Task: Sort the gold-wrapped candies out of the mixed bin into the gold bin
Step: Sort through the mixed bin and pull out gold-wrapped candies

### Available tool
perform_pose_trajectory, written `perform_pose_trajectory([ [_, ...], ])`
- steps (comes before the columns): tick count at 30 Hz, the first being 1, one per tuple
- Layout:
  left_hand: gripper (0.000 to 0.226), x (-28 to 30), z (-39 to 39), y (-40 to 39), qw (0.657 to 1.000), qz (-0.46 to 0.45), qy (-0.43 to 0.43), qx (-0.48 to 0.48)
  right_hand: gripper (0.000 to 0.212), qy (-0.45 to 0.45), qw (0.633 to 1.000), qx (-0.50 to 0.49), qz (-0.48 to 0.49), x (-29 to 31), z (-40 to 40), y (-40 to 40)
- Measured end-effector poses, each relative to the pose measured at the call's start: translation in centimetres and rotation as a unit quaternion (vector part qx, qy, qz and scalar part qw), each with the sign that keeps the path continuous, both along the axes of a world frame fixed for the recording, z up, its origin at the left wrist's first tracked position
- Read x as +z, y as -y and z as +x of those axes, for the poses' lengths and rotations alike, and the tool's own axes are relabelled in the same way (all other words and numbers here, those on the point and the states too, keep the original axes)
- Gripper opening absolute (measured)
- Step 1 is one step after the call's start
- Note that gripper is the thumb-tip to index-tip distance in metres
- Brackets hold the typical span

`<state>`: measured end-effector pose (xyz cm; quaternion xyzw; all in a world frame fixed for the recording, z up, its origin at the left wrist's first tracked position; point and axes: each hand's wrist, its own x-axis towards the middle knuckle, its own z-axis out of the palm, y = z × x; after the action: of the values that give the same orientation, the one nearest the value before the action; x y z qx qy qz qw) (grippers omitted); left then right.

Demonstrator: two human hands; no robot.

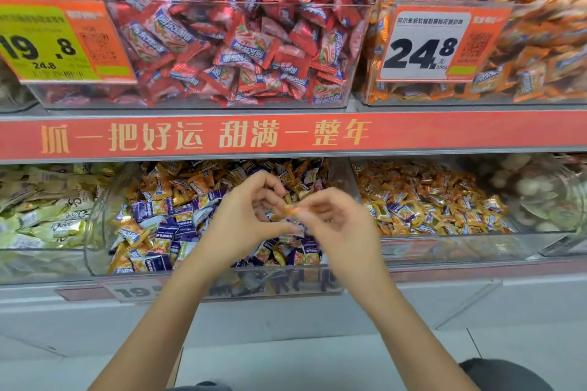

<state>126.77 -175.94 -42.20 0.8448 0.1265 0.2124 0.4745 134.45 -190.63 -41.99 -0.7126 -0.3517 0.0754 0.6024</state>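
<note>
The mixed bin [101, 232], a clear plastic tub on the lower shelf, holds purple and gold-wrapped candies [165, 200]. To its right, the gold bin [444, 247] is filled with gold and orange wrappers. Both my hands hover over the mixed bin's right half. My right hand [336, 225] is blurred and pinches a gold-wrapped candy [293, 209] between thumb and fingers. My left hand [251, 216] is curled beside it, fingertips close to the same candy; whether it touches the candy I cannot tell.
A red banner strip [286, 135] fronts the upper shelf, above which stand a bin of red candies [238, 41] and a bin of orange candies [524, 41] with price tags. Pale-wrapped sweets [41, 209] fill the lower left bin, round ones [546, 194] the far right.
</note>
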Motion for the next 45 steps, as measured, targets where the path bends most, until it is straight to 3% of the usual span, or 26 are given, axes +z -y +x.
perform_pose_trajectory([
  [3,0.039,-0.5,-0.7,-0.7,0.997,0.055,-0.059,0.018,0.009,0.001,0.988,-0.127,0.09,0.4,2.4,2.4],
  [6,0.026,-0.9,-1.6,-1.6,0.993,0.076,-0.075,0.043,0.005,0.069,0.963,-0.255,0.046,-0.8,5.8,4.9],
  [10,0.019,-1.5,-2.4,-1.2,0.992,0.066,-0.11,0.02,0.021,0.094,0.964,-0.231,-0.092,-2.6,8.5,7.9],
  [12,0.011,-1.9,-2.5,-0.3,0.989,0.053,-0.131,-0.036,0.023,0.124,0.952,-0.264,-0.091,-2.6,8.7,9.6],
  [14,0.019,-2.1,-2.4,0.4,0.983,0.069,-0.154,-0.066,0.024,0.107,0.951,-0.277,-0.083,-2.9,9.0,11.0],
  [17,0.044,-1.9,-2.4,0.7,0.98,0.064,-0.17,-0.077,0.025,0.098,0.955,-0.244,-0.136,-2.9,10.4,11.0],
  [20,0.039,-1.6,-2.5,1.0,0.981,0.045,-0.175,-0.073,0.023,0.126,0.948,-0.137,-0.26,-1.6,12.5,9.2],
  [23,0.036,-1.6,-2.4,1.2,0.98,0.047,-0.18,-0.065,0.039,0.102,0.891,0.001,-0.443,-1.3,14.6,6.8],
  [25,0.034,-1.5,-2.1,1.1,0.979,0.038,-0.184,-0.073,0.039,0.118,0.859,0.014,-0.498,-1.8,15.8,6.0],
  [27,0.033,-1.5,-2.0,0.9,0.978,0.022,-0.186,-0.093,0.025,0.134,0.882,-0.036,-0.45,-1.8,16.4,6.2],
  [30,0.028,-1.6,-2.1,0.8,0.975,0.006,-0.191,-0.113,0.012,0.063,0.962,-0.153,-0.216,-0.5,14.7,7.6],
  [32,0.029,-1.7,-2.2,0.8,0.975,0.009,-0.192,-0.111,0.015,0.068,0.976,-0.203,-0.042,0.8,10.9,8.3],
  [34,0.035,-1.8,-2.1,0.7,0.976,0.011,-0.19,-0.106,0.014,0.12,0.975,-0.182,0.052,1.5,5.9,7.5],
  [36,0.038,-1.8,-2.1,0.7,0.976,0.007,-0.19,-0.101,0.007,0.237,0.965,-0.114,0.007,0.9,2.2,5.8],
  [38,0.038,-1.8,-2.4,1.1,0.979,0.011,-0.184,-0.087,0.006,0.336,0.934,-0.034,-0.115,-0.4,1.2,3.3],
  [41,0.039,-1.8,-2.9,1.5,0.982,0.028,-0.174,-0.068,0.021,0.322,0.918,0.047,-0.227,-1.1,2.0,0.5],
  [43,0.034,-1.9,-3.0,1.4,0.982,0.039,-0.174,-0.066,0.015,0.309,0.911,0.034,-0.271,-0.6,2.9,-0.3],
  [45,0.032,-1.8,-3.0,1.5,0.982,0.048,-0.173,-0.064,0.028,0.316,0.893,0.017,-0.322,0.4,3.6,-0.8],
])
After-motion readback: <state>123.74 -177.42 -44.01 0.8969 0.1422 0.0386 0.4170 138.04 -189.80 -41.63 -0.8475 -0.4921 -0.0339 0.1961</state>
